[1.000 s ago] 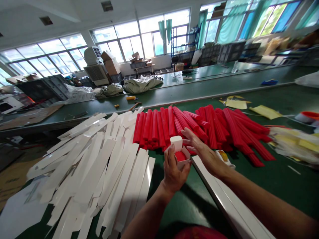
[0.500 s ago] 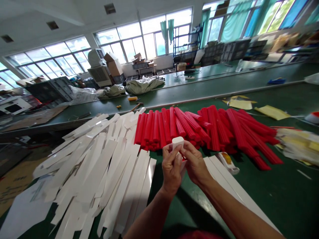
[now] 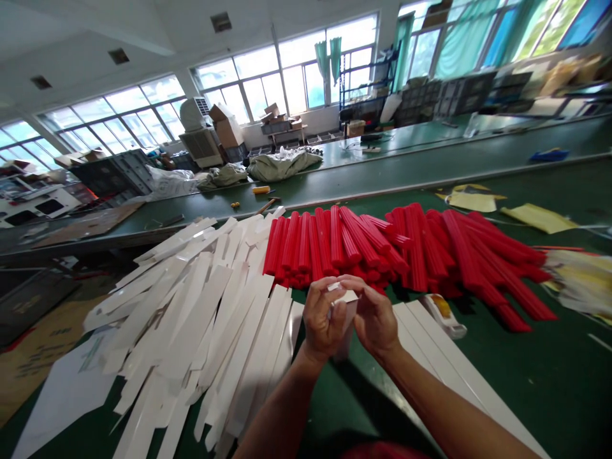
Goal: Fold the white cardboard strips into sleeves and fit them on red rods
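Note:
Both hands are around the top end of a narrow white carton [image 3: 350, 297], which stands roughly upright over the table. My left hand [image 3: 324, 319] grips it from the left, fingers curled over the end flap. My right hand [image 3: 376, 317] closes on it from the right, its fingertips at the same flap. The hands hide much of the carton. Right behind them lies a pile of red ribbed tubes [image 3: 325, 239]. Flat white cartons [image 3: 191, 319] are heaped to the left. Formed long white cartons [image 3: 444, 363] lie side by side to the right.
A tape dispenser [image 3: 444, 315] with yellowish tape lies right of my hands. Yellow paper pieces [image 3: 540, 218] and a plastic bag [image 3: 581, 280] are farther right. Beyond the tubes runs a long green bench [image 3: 406, 169] with a yellow-handled tool [image 3: 261, 190].
The flap that stood up at the carton's end is now folded down under my fingers. My right hand has shifted slightly right, and the view has turned a little left.

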Motion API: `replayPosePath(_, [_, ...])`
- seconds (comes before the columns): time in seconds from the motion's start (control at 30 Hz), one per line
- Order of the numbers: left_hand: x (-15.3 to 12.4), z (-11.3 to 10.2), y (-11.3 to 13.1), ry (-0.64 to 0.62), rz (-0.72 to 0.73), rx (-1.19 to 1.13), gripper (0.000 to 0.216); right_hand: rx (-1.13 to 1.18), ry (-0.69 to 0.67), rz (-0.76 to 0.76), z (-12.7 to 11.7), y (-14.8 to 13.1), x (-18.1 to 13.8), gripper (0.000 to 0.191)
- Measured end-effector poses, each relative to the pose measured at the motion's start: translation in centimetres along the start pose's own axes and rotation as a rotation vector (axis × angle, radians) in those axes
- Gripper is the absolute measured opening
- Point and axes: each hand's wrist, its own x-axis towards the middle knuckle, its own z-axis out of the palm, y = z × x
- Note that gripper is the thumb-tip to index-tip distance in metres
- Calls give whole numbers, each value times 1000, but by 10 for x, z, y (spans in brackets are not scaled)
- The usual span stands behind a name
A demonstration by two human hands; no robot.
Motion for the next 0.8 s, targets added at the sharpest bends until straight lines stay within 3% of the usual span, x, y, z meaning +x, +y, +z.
replayPosePath(0.1, [11,-15,4,-140,-16,-88,31,-29,-55,-48,-2,3,-5,33])
replayPosePath(0.23, [22,-26,10,-198,-69,-34,25,-80,-92,-54,-4,8,-6,31])
replayPosePath(0.5, [21,-31,1,-253,171,205,39,-156,-195,-9,-16,18,-6,49])
replayPosePath(0.7, [32,-36,7,-282,121,168,28,-531,-334,-204,-16,19,-13,73])
replayPosePath(0.8, [37,-39,13,-321,70,177,26,-680,-320,-279,-8,18,-14,75])
